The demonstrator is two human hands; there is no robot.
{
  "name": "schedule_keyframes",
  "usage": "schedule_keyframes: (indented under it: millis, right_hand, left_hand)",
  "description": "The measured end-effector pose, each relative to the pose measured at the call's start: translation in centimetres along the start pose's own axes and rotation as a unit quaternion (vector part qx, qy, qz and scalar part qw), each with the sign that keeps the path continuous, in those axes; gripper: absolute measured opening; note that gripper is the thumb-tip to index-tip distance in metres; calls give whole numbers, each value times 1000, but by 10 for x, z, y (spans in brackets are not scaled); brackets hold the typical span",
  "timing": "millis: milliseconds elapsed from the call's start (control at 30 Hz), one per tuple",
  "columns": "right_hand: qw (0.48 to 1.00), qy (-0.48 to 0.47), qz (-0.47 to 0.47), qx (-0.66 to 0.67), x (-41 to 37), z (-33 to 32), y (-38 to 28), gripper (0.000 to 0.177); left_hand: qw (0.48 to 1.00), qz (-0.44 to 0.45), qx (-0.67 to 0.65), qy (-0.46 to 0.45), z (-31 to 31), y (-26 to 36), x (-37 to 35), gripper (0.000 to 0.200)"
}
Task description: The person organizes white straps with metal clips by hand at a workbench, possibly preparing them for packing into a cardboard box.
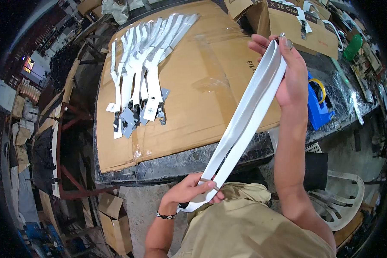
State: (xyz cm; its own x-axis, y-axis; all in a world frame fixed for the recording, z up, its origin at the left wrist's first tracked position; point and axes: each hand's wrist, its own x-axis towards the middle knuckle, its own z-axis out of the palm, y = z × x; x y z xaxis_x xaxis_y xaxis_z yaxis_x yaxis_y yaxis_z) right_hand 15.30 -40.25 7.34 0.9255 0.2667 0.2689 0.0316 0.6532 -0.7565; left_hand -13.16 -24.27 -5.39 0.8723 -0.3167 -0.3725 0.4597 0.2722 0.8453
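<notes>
White suspenders [244, 118] stretch in two parallel straps between my hands, slanting up to the right. My left hand [192, 189], low in front of my lap, pinches the straps' lower end beside a thin metal slider bar [210, 184]. Raised over the right part of the table, my right hand [288, 71] is closed on the upper end, where a shiny metal clip [283, 38] shows at the fingers. To the left, several more white suspenders [135, 69] lie fanned out, with clips and tags [151, 109] at their near ends.
A flat cardboard sheet [193, 116] covers much of the black-wrapped table [176, 165]. At right are a blue tape dispenser [320, 107], an open carton [303, 30] and a green bottle [352, 47]. A white plastic chair [348, 206] and a floor carton [116, 223] stand below.
</notes>
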Motion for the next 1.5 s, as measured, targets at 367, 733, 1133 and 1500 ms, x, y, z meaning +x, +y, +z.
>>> schedule_keyframes:
  millis: [367,733,1133,1500]
  right_hand:
    - [996,14,-30,-78,49,-20,-4,29]
    - [997,-67,23,-32,66,-40,-6,39]
    - [995,50,-23,-85,68,-44,-21,28]
    - [961,131,72,-234,251,-257,-85,18]
  left_hand:
    - [994,92,39,-34,8,-2,-8,37]
    - [993,-52,-108,-14,6,-2,-19,37]
    - [990,-65,-51,112,9,26,-26,35]
    - [995,-44,79,35,39,31,-81,40]
